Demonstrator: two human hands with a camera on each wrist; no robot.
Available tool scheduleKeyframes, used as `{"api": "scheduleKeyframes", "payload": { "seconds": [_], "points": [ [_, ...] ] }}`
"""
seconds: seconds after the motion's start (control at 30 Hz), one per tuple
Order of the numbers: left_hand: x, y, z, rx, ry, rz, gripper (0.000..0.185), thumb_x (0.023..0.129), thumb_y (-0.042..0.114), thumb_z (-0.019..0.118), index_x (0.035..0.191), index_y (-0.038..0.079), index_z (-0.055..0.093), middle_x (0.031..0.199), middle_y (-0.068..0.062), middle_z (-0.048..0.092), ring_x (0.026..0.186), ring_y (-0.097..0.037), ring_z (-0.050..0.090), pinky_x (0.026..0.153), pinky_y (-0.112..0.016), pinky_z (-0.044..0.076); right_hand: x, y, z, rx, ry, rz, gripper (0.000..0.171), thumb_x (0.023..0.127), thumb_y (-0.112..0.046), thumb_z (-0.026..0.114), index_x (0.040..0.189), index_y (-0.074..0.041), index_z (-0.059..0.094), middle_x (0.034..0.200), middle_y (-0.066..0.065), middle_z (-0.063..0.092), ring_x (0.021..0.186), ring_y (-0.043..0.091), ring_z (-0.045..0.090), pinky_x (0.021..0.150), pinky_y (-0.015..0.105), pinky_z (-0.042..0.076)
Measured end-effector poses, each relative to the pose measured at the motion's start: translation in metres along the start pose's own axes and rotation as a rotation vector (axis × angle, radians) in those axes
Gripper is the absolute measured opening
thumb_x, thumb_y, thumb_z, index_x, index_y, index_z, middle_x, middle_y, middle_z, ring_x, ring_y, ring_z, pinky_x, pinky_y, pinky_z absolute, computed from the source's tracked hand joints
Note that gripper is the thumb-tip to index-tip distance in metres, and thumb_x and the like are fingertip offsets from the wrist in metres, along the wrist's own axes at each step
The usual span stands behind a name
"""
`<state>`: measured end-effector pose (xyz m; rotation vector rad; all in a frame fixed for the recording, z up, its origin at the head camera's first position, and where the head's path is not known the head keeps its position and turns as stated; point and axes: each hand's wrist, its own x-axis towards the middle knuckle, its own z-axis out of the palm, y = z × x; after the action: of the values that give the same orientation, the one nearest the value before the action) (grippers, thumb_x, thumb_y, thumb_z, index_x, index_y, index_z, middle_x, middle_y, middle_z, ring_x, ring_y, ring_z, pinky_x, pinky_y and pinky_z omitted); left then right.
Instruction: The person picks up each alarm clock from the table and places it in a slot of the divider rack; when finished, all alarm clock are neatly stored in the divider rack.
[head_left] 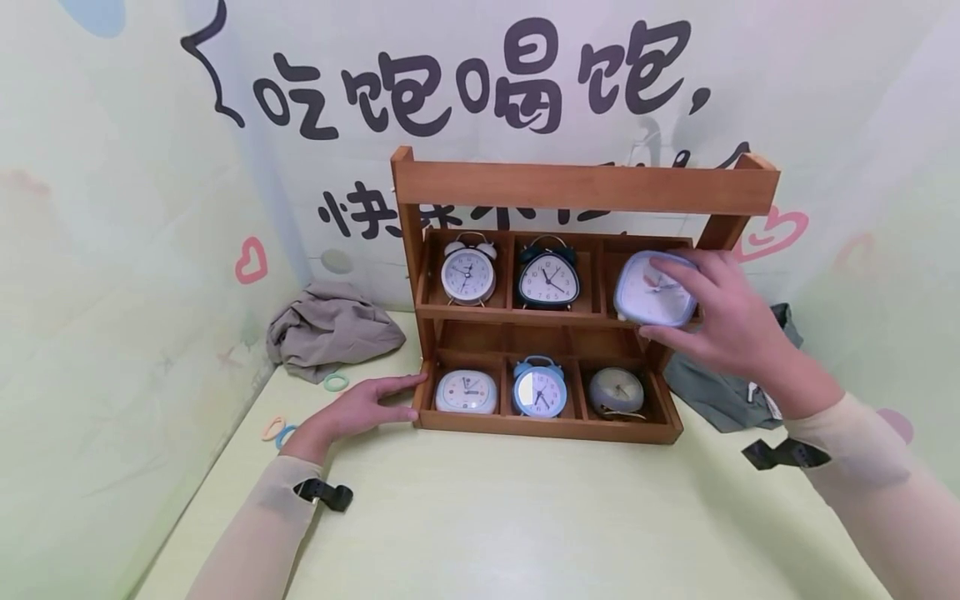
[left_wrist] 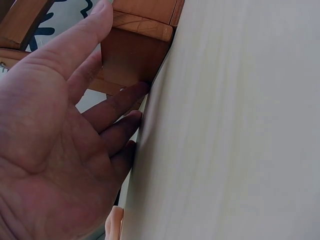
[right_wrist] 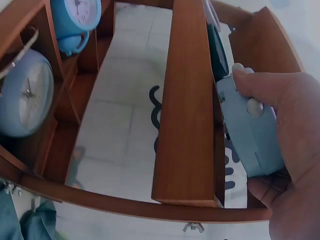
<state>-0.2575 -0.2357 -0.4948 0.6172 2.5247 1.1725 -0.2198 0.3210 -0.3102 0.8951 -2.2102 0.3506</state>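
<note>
While held in the right hand (head_left: 723,321), light blue square clock (head_left: 654,290) faces outward at upper right compartment's mouth (grip curled round its edges). Left hand (head_left: 365,408) flat, fingers straight, against wooden rack (head_left: 585,187) lower left corner.

A home-like staged corner: cartoon-lettered wall (head_left: 480,83), clothes (head_left: 330,329), hair ties (head_left: 336,382).

The pale green table (head_left: 525,517) carries a wooden shelf (head_left: 585,187), 2 crumpled cloths (head_left: 330,329), and seemingly 3 hair rings (head_left: 336,382).
</note>
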Motion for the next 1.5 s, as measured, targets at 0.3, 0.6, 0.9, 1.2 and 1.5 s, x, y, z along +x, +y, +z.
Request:
{"api": "scheduleKeyframes", "payload": {
  "seconds": [0.3,0.6,0.9,1.2,1.5],
  "points": [
    [-0.001,0.001,-0.001,0.013,0.005,0.010,0.074,0.097,0.056,0.084,0.164,0.042,0.056,0.171,0.005,0.050,0.164,-0.030,0.036,0.133,-0.060,0.027,0.017,0.012,0.002,-0.068,-0.064,-0.012,0.095,0.095,-0.081,0.069,0.150,-0.003,0.065,0.144,0.032,0.060,0.129,0.053,0.052,0.102,0.068,0.041],
    [-0.001,0.003,0.000,0.000,-0.002,-0.001,0.075,0.097,0.056,0.085,0.165,0.041,0.056,0.171,0.007,0.049,0.165,-0.029,0.035,0.133,-0.061,0.026,0.031,0.009,-0.001,-0.132,-0.233,0.125,0.091,0.074,-0.029,0.104,0.151,-0.005,0.063,0.151,0.031,0.055,0.134,0.053,0.048,0.108,0.069,0.042],
    [0.000,0.002,0.000,0.011,-0.001,0.006,0.076,0.096,0.058,0.085,0.164,0.041,0.056,0.172,0.007,0.049,0.165,-0.029,0.035,0.133,-0.061,0.026,0.042,0.004,-0.004,-0.114,-0.422,0.216,0.084,0.081,-0.035,0.102,0.151,-0.009,0.065,0.156,0.028,0.053,0.139,0.052,0.044,0.110,0.070,0.046],
    [0.000,0.000,0.000,0.020,-0.004,-0.006,0.077,0.096,0.060,0.084,0.165,0.043,0.055,0.173,0.006,0.047,0.165,-0.030,0.034,0.132,-0.063,0.027,0.053,0.010,-0.005,-0.079,-0.544,0.277,0.087,0.084,-0.038,0.099,0.158,-0.010,0.061,0.162,0.028,0.049,0.142,0.054,0.042,0.110,0.073,0.045],
    [0.000,-0.001,0.000,0.017,0.008,0.007,0.076,0.095,0.058,0.085,0.164,0.042,0.057,0.171,0.006,0.049,0.164,-0.030,0.037,0.132,-0.062,0.029,0.066,0.012,-0.005,-0.049,-0.639,0.296,0.089,0.083,-0.040,0.100,0.156,-0.008,0.062,0.160,0.029,0.052,0.143,0.053,0.045,0.115,0.074,0.044]
  ]
}}
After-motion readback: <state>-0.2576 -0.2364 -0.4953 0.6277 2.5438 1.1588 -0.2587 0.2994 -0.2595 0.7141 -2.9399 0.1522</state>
